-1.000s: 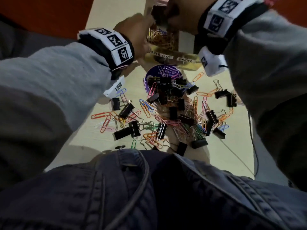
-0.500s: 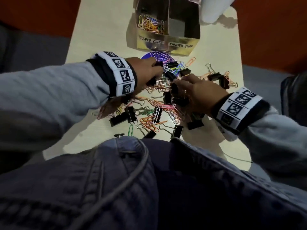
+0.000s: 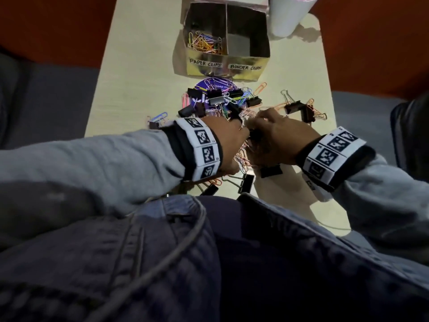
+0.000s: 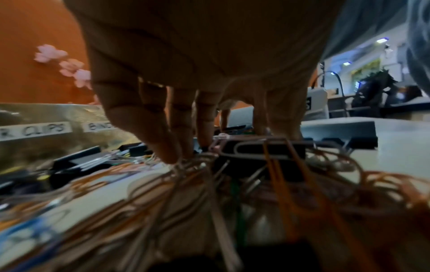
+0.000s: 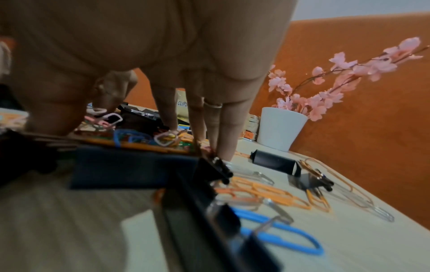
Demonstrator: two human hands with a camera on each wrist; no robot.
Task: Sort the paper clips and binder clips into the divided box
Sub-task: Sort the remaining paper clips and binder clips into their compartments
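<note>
The gold divided box (image 3: 246, 69) stands at the far end of the table. Its left compartment, labelled PAPER CLIPS, holds several coloured paper clips (image 3: 205, 44); the BINDER CLIPS compartment (image 3: 246, 40) looks bare. A mixed pile of paper clips and black binder clips (image 3: 222, 101) lies in front of it. My left hand (image 3: 233, 132) reaches down into the pile, fingers and thumb around a tangle of paper clips (image 4: 186, 176). My right hand (image 3: 272, 132) is beside it, with its thumb and fingers at the two ends of a black binder clip (image 5: 130, 165).
A white pot (image 3: 290, 15) with pink flowers (image 5: 349, 73) stands right of the box. A purple round disc (image 3: 206, 88) lies under the pile. More binder clips (image 3: 299, 110) lie to the right. A thin cable (image 3: 329, 226) runs along the near right edge.
One second ago both hands were up at the box. They have come back down into the pile and drawn together nearer my body.
</note>
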